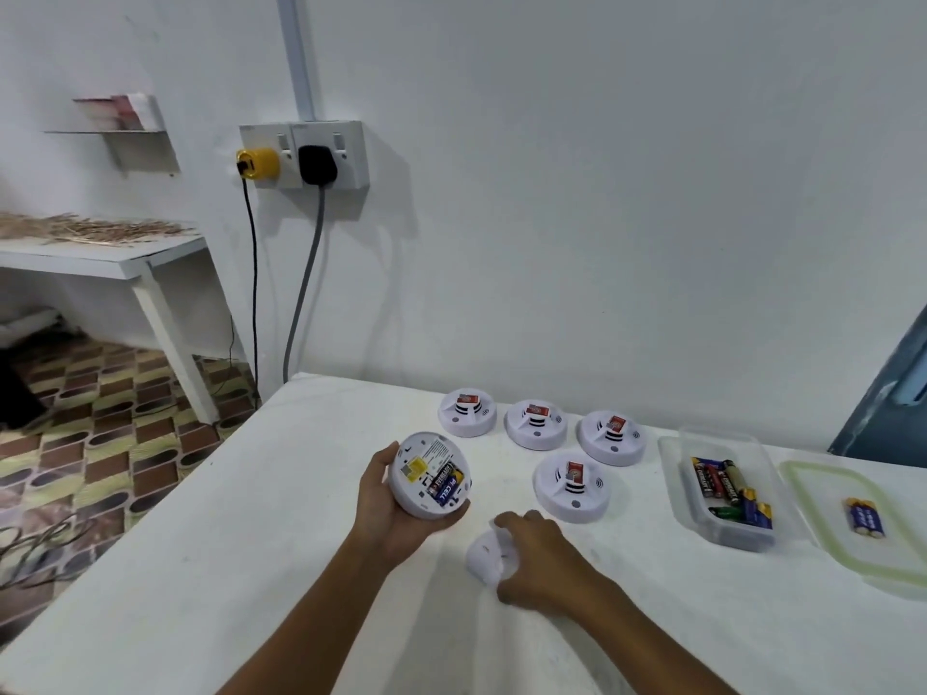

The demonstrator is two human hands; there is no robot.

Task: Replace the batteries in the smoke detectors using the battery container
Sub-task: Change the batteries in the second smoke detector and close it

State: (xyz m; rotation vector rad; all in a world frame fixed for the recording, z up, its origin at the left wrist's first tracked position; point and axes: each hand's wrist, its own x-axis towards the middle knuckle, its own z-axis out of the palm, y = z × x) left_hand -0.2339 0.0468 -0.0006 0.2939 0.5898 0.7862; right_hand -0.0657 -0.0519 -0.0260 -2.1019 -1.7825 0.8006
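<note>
**A:** What was the left hand [389, 499] doing?

**B:** It held one smoke detector [430, 474] above the white table [251, 519], back side up. Its fingers [457, 509] were curled under the rim and the thumb lay over the far edge. The battery bay was open, and two batteries [445, 485] lay inside it, one dark blue.

**A:** And the right hand [539, 556]?

**B:** Low on the table, nearer the person than the held detector. Its fingers were bent round a white round cover [485, 556], which rested on the table, and they pinched its edge.

**A:** Where were the other detectors?

**B:** Four more smoke detectors [572, 486] sat face up farther back toward the wall, three in a row and one in front. Each had a small red label on top.

**A:** The battery container?

**B:** To the right of them: a clear plastic container [722, 486], lid off, with loose batteries [730, 489] of mixed colours in it. Its lid [832, 499] lay just beside it on the right, upturned, with a pair of blue batteries [864, 517] on it.
</note>
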